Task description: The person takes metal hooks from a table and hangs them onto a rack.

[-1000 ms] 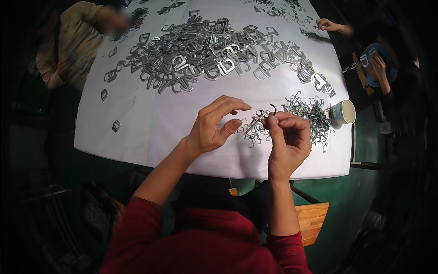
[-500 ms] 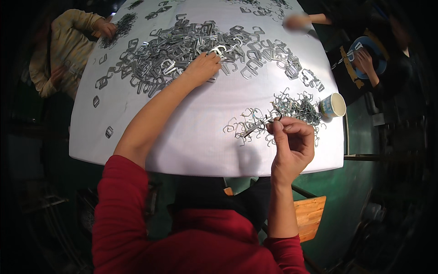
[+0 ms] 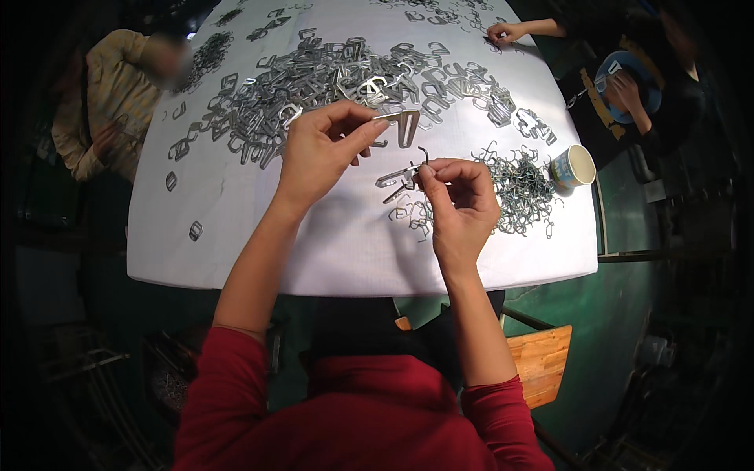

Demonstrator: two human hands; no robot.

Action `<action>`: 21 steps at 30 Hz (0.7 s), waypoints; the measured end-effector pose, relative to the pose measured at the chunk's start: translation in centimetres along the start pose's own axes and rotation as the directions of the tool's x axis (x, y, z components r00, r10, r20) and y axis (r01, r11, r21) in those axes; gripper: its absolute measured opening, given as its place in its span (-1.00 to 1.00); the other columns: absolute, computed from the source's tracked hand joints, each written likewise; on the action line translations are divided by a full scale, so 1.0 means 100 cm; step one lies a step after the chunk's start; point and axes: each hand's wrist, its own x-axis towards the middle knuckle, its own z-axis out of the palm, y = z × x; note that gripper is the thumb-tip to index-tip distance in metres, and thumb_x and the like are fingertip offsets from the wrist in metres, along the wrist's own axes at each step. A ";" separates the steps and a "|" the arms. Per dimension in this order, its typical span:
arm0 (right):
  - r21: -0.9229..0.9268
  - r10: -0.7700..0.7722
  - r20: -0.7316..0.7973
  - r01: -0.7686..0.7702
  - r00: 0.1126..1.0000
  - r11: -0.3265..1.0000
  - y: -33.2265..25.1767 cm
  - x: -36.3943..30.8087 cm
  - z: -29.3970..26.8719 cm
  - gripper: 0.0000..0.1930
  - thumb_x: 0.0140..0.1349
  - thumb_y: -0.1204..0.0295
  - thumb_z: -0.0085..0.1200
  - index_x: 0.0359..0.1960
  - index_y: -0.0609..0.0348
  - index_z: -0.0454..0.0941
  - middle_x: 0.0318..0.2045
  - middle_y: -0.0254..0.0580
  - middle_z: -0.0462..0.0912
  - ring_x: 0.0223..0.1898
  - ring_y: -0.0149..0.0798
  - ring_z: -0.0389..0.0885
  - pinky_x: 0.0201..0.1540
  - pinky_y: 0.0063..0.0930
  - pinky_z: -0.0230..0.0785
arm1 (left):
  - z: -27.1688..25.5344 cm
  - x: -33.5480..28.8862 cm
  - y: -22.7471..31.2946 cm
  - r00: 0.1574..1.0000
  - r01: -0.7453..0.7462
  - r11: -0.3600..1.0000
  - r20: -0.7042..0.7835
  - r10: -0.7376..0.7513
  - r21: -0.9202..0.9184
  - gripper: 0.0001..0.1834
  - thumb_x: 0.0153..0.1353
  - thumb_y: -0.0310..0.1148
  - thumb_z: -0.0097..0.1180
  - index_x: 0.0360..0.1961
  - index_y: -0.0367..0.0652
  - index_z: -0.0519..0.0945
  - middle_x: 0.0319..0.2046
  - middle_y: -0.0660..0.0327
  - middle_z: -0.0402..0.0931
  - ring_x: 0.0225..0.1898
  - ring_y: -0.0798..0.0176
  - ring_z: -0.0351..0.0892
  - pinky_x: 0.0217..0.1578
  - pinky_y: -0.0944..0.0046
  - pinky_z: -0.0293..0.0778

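Observation:
My left hand (image 3: pixel 316 157) is closed, pinching a flat silver metal buckle (image 3: pixel 408 129) that sticks out to the right of the fingertips. Lower and to the right, my right hand (image 3: pixel 465 216) grips a small dark wire hook (image 3: pixel 425 155) between thumb and forefinger. Slotted metal pieces (image 3: pixel 393 179) hang to the left of those fingertips, apparently on the hook; their exact joining is too small to tell. Behind my left hand spreads a large heap of similar metal buckles (image 3: pixel 314 78). Beside and under my right hand lies a pile of small wire hooks (image 3: pixel 522 196).
A paper cup (image 3: pixel 580 166) lies tilted at the right edge of the white table (image 3: pixel 228 255). Two loose buckles (image 3: pixel 195 230) lie at the left. One person's hand (image 3: pixel 506 33) reaches in at the far right; another person (image 3: pixel 118 86) sits at the left. A wooden stool (image 3: pixel 540 365) stands below.
My left hand has come back from the heap toward my right hand, now with a buckle in it. My right hand has moved left and up, still holding the hook.

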 end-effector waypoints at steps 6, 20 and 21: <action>-0.289 -0.149 0.087 0.168 0.985 0.942 0.004 0.002 0.006 -0.86 0.07 0.59 0.17 -0.36 0.26 0.46 -0.42 -0.22 0.62 -0.43 -0.40 0.62 -0.36 -0.57 0.51 | 0.007 -0.024 0.022 0.995 -0.094 0.996 -0.040 0.094 -0.004 -0.87 0.10 -0.42 0.22 -0.35 -0.24 0.62 -0.57 0.33 0.53 -0.57 0.53 0.44 -0.58 0.52 0.32; -0.894 0.492 0.179 -0.069 0.852 0.444 0.069 0.045 -0.087 -0.87 0.04 0.40 0.17 -0.41 0.18 0.63 -0.45 -0.06 0.65 -0.37 -0.08 0.61 -0.26 -0.31 0.41 | -0.018 -0.030 0.017 0.974 -0.134 0.991 -0.185 0.134 0.015 -0.87 0.10 -0.43 0.22 -0.32 -0.23 0.63 -0.55 0.35 0.53 -0.55 0.57 0.42 -0.58 0.56 0.28; -0.911 0.499 0.145 -0.082 0.854 0.405 0.071 0.044 -0.084 -0.88 0.03 0.40 0.17 -0.42 0.15 0.64 -0.45 -0.07 0.65 -0.35 -0.08 0.61 -0.26 -0.28 0.41 | -0.021 -0.030 0.016 0.970 -0.130 0.991 -0.205 0.131 0.020 -0.87 0.10 -0.43 0.22 -0.32 -0.23 0.63 -0.54 0.35 0.53 -0.54 0.56 0.41 -0.58 0.55 0.28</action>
